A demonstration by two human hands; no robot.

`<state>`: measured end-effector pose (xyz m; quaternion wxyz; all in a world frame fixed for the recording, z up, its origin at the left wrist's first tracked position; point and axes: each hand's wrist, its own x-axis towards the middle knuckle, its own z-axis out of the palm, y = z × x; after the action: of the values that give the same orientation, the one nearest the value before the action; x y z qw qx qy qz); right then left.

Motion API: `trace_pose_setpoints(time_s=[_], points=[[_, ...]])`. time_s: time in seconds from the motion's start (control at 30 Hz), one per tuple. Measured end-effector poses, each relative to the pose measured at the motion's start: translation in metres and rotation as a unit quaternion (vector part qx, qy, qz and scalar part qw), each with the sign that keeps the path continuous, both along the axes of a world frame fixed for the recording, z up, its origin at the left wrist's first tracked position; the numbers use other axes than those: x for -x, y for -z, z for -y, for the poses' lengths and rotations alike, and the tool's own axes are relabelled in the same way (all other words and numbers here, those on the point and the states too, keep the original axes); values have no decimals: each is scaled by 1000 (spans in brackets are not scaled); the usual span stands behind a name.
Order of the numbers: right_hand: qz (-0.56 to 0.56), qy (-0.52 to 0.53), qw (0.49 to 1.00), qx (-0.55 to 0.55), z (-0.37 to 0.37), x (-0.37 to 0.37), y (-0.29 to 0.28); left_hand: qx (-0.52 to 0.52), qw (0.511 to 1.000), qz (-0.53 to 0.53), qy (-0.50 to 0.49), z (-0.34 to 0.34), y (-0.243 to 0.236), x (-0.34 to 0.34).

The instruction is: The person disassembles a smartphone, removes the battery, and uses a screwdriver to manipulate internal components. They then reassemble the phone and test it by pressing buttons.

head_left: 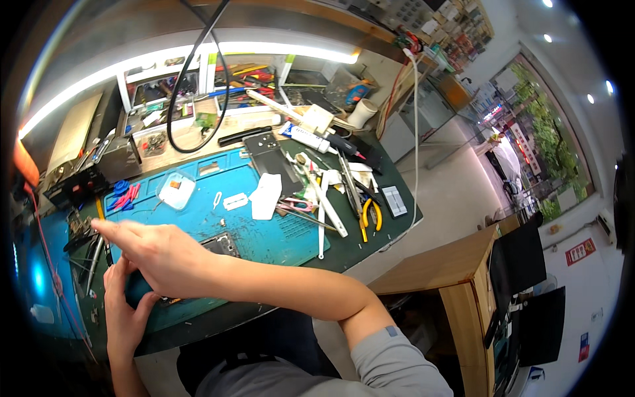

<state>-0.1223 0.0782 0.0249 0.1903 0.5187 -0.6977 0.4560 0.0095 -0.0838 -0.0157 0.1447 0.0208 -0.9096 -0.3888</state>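
Observation:
At the left end of the blue work mat point(301, 231) my two hands are close together. My right hand point(159, 251) reaches across above the left one, its fingers stretched out to the left and slightly blurred. Below it, my left hand point(124, 308) has curved fingers, with its thumb out to the right. A narrow dark edge point(110, 253) shows by the fingertips; the rest of whatever is there is hidden. Behind my right forearm a dark, opened phone body point(221, 245) lies on the mat, partly covered by the arm.
On the mat are a clear plastic tub point(176, 190), white papers point(266, 196) and blue-handled pliers point(120, 188). Tools, including yellow-handled pliers point(372, 215), crowd the right end. A black cable loop point(198, 79) hangs in front of the shelf bins. Tweezers and other tools point(94, 264) lie at the left.

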Motion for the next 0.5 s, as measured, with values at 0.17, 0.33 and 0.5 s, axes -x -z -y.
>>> trace_pose_setpoints(time_s=[0.17,0.33,0.5], points=[[-16,-2,1000,4,1,4,-1,32,998,36,40,12,-1,-2],[3,7,995,-100,-2,1,7,-12,999,27,29,10,1,-1],[80,-69,993,-51,2,-1,4,-4,1000,14,19,7,1,1]])
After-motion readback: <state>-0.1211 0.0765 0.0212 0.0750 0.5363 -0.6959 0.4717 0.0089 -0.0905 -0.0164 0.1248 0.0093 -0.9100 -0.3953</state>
